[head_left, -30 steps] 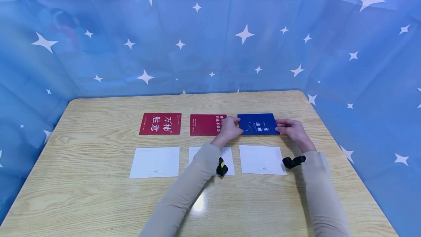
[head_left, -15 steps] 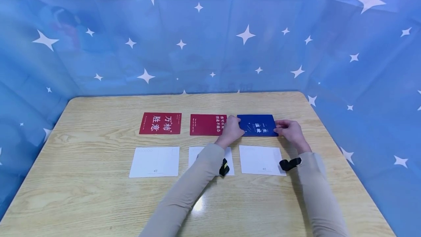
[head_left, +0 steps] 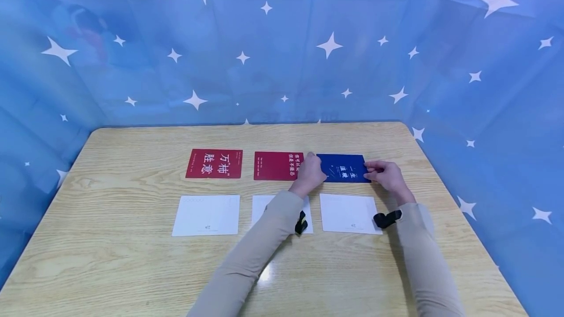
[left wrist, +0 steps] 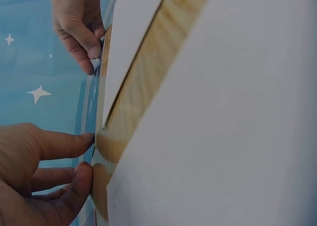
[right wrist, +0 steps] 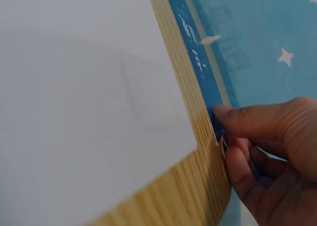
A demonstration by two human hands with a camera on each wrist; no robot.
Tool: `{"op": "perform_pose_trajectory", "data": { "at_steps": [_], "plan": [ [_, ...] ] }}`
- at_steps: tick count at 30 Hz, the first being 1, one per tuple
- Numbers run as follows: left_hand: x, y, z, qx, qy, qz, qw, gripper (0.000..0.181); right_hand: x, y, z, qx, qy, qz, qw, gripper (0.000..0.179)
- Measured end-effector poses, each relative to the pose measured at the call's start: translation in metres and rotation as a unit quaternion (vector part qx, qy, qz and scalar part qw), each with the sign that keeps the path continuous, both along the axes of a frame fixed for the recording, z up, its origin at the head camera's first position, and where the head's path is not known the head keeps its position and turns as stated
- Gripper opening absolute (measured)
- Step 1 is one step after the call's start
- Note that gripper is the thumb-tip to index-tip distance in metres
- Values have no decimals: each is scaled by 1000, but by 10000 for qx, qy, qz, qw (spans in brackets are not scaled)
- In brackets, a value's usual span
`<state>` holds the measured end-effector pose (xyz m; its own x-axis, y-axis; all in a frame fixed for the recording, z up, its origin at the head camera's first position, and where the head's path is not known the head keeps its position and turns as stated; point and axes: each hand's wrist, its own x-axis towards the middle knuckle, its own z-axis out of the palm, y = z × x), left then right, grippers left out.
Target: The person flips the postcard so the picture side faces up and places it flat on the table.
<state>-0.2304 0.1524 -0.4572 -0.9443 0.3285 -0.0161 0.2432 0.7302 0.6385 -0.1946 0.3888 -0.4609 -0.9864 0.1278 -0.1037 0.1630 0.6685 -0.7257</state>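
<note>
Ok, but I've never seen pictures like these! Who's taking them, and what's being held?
No robot here: just a person's left hand and right hand. The wide picture is taken from the person's head, looking down. The two close-ups are taken from the wrists, one each, so things look tilted. On the wooden table, three white cards lie nearer the person. Behind them are two red cards and, at the right, a blue card. Each hand's grip is on the blue card, one at either end.

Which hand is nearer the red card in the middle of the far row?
Left. In the head view the left hand overlaps the right end of that red card; the right hand is farther off, at the right edge of the blue card.
</note>
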Motion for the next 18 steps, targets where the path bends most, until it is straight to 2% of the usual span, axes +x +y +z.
{"op": "perform_pose_trajectory", "data": {
  "at_steps": [5, 9, 13, 18],
  "plan": [
    [-1, -4, -1, 204, -99, -21, 9997, 39, -1, 3, -1, -145, -58, 59, 9999, 36],
    [-1, -14, 4, 725, -449, -154, 9962, 44, -2, 1, -1, -247, -26, 51, 9997, 37],
    [-3, -34, 12, 1469, -844, -169, 9854, 43, 2, -1, 1, -344, 33, -169, 9993, 38],
    [-11, -62, 21, 1835, -802, -110, 9797, 40, 10, -6, 8, -517, 251, -349, 9977, 41]
  ]
}}
